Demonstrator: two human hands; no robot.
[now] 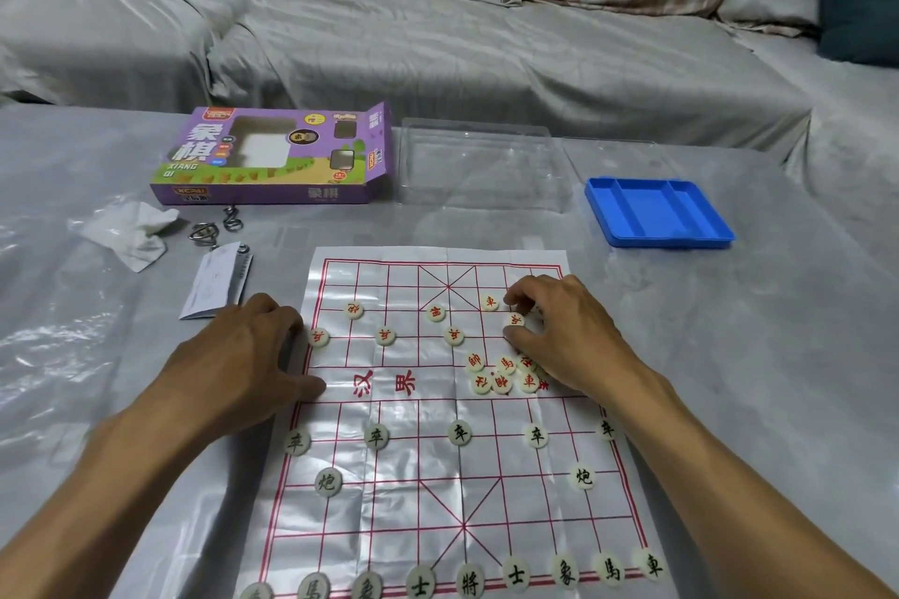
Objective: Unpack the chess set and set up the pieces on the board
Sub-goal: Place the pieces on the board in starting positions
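Note:
A plastic xiangqi board with red lines lies flat on the table. Black-lettered discs stand in rows on its near half, such as a cannon. Red-lettered discs are spread on the far half, and a loose cluster of red discs sits near the river at the right. My right hand pinches one red disc between thumb and fingers over the far right of the board. My left hand rests flat on the board's left edge, fingers beside a red disc.
A purple xiangqi box lies open at the back left. Beside it stand a clear plastic lid and a blue compartment tray. Crumpled tissue, metal ring puzzles and a folded leaflet lie left of the board. A covered sofa is behind.

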